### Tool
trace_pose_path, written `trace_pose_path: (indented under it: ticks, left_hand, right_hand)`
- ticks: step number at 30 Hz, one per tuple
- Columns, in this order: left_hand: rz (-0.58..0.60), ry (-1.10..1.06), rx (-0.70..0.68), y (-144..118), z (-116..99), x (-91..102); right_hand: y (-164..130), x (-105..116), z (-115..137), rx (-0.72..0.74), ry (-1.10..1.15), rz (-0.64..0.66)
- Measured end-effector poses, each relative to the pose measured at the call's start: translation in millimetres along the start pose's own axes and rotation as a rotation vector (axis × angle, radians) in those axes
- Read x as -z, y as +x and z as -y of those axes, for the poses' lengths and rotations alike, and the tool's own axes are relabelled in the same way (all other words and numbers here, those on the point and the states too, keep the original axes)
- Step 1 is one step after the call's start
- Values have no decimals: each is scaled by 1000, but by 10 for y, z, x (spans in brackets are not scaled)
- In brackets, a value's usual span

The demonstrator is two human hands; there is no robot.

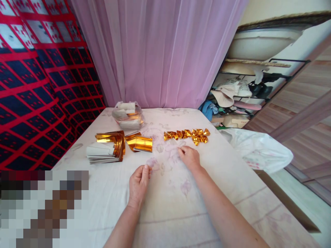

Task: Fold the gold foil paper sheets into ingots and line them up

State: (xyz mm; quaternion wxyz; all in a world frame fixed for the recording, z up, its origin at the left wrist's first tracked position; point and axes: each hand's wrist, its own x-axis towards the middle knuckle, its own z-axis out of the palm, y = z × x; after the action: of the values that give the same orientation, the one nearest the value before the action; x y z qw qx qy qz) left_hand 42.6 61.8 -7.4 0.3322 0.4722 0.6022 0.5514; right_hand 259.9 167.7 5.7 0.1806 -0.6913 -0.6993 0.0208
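Nearest to me, both forearms reach out over the white, faintly flowered cloth of the bench (181,206). The left hand (139,184) rests on the cloth with its fingers curled loosely together, thumb up, and I see nothing between them. The right hand (189,156) lies a little farther out, knuckles up, its fingers bent down with the tips touching the cloth; whether a scrap is pinched under them I cannot tell.

Just beyond the left hand lies a curled sheet of gold foil paper (140,142), loose and apart from the rest. To its left sits the stack of gold sheets (110,147), their white backs showing at the near edge. Past the right hand, a short row of folded gold pieces (186,134) lines up across the cloth, close to the fingertips but not touching them.

To my eye this is a pause between pieces: one fold looks finished and set in the row, and neither hand has a fresh sheet. The next move, I judge, calls for a reach forward and left to the loose sheet, taking it by an edge without creasing it.

Farther back a clear plastic bag (127,115) of paper stands by the pink curtain (160,51). A white bag (261,150) hangs off the bench's right edge.
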Motion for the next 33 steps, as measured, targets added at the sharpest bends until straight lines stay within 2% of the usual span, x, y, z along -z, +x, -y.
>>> trace_pose_path:
  ticks: [5, 9, 15, 26, 33]
  left_hand:
    - [-54, -167, 66, 11, -34, 23]
    - [-94, -250, 93, 34, -28, 27]
    - [-91, -281, 107, 47, -25, 13]
    - [-76, -299, 111, 47, -32, 14]
    - [-90, -312, 111, 51, -5, 7]
  right_hand:
    - [-88, -148, 581, 374, 167, 48]
    - [-104, -251, 817, 478, 227, 72]
    - [-84, -292, 877, 465, 262, 78]
    - [-3, -296, 897, 356, 389, 37]
    - [-17, -89, 785, 364, 556, 56]
